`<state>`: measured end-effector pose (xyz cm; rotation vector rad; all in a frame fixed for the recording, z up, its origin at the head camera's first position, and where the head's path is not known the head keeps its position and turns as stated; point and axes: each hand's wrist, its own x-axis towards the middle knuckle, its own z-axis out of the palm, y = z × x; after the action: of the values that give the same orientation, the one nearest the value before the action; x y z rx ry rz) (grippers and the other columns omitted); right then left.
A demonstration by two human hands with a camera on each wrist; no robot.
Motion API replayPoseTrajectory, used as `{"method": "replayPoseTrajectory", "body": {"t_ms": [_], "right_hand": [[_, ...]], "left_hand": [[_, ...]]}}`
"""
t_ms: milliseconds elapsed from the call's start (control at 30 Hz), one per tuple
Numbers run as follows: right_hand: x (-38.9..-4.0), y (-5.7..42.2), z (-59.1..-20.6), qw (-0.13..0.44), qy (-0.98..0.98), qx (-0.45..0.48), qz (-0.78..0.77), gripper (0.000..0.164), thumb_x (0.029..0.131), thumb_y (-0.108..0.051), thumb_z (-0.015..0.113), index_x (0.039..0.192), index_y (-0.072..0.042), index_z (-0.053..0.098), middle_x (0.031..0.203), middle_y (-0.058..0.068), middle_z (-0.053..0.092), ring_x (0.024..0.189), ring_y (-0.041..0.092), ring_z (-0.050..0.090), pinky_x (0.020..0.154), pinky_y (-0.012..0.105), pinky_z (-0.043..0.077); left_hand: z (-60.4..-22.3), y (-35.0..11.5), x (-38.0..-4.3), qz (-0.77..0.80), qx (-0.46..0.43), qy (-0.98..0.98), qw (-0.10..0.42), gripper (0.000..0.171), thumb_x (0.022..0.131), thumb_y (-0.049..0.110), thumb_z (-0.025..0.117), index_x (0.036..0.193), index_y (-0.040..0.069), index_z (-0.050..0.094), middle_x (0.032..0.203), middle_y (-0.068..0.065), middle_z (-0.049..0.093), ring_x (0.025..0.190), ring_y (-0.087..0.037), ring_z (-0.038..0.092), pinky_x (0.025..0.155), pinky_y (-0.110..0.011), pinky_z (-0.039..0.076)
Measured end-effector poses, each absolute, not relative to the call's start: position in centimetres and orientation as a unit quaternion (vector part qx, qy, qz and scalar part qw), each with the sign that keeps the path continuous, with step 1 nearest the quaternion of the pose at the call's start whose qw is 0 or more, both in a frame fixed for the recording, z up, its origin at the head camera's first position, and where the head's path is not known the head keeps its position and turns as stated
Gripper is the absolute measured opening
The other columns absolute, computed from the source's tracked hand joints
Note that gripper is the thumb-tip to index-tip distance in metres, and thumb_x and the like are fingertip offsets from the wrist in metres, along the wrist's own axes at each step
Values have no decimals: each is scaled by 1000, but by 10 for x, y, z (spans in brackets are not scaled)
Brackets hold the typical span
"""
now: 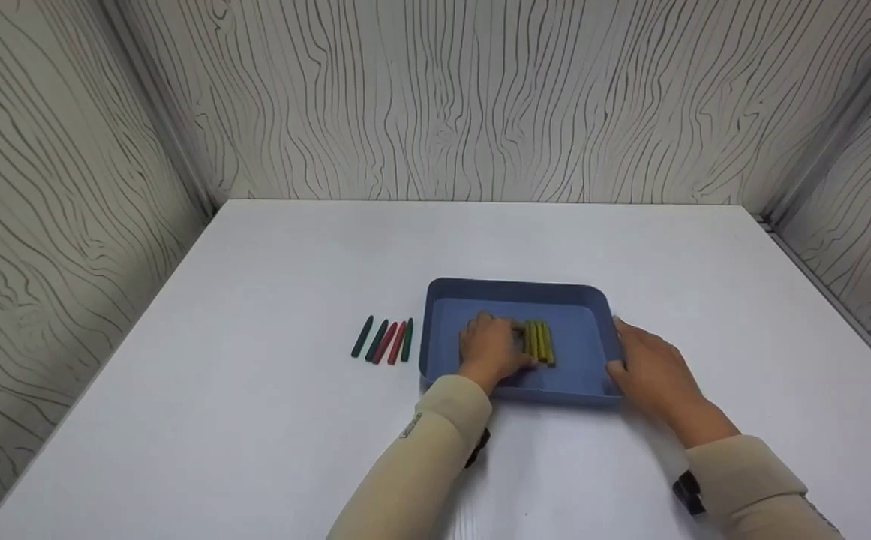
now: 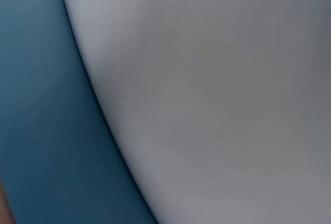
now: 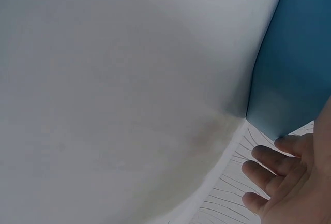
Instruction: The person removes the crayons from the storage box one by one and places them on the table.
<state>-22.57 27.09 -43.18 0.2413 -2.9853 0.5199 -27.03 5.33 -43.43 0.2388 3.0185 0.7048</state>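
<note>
A shallow blue tray (image 1: 578, 379) sits on the white table. Inside it, several yellow crayons (image 1: 540, 343) lie side by side in a row. My left hand (image 1: 489, 349) reaches into the tray and, fingers bent, pinches a crayon at the left end of that row; its palm side is hidden. At the tray's right wall, my right hand (image 1: 653, 367) holds the rim, thumb over the edge and fingers outside. Those fingers (image 3: 274, 162) show loosely spread by the tray corner in the right wrist view. The left wrist view has mostly the tray's outer wall (image 2: 57, 110).
Left of the tray, green crayons (image 1: 362, 336) and red crayons (image 1: 385, 343) lie roughly parallel on the table (image 1: 270, 300). Patterned panels (image 1: 435, 105) rise behind the table and on both sides.
</note>
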Motion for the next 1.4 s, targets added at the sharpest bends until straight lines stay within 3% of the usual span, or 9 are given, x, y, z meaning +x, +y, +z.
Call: {"method": "replayPoseTrajectory", "body": {"t_ms": [400, 600, 1000, 1400], "right_hand": [[-227, 271, -432, 54, -980, 80, 171, 61, 90, -12, 50, 142, 12, 29, 138, 33, 39, 127, 50, 34, 103, 58, 23], [-228, 270, -433, 50, -982, 75, 166, 61, 90, -12, 50, 143, 11, 29, 138, 33, 39, 126, 49, 35, 103, 58, 23], [-228, 271, -433, 46, -982, 73, 166, 62, 91, -13, 50, 144, 10, 28, 139, 33, 38, 127, 50, 33, 103, 59, 22], [-227, 271, -434, 52, -982, 80, 165, 62, 90, -12, 49, 144, 10, 28, 138, 33, 38, 126, 50, 34, 102, 60, 23]], "left_hand": [[-433, 46, -273, 280, 90, 955, 41, 35, 78, 24, 79, 112, 18, 72, 104, 2, 62, 106, -18, 54, 91, -39, 39], [-432, 49, -274, 318, 84, 944, 44, 26, 80, 14, 74, 106, 12, 73, 95, 3, 69, 91, -16, 62, 86, -35, 45], [-429, 40, -277, 376, 76, 921, 64, 22, 81, 14, 74, 102, 6, 73, 87, -1, 68, 69, -11, 61, 67, -28, 50], [-422, 19, -281, 422, 79, 901, 58, 22, 81, 10, 71, 102, 5, 74, 87, -2, 67, 78, -13, 60, 71, -29, 50]]}}
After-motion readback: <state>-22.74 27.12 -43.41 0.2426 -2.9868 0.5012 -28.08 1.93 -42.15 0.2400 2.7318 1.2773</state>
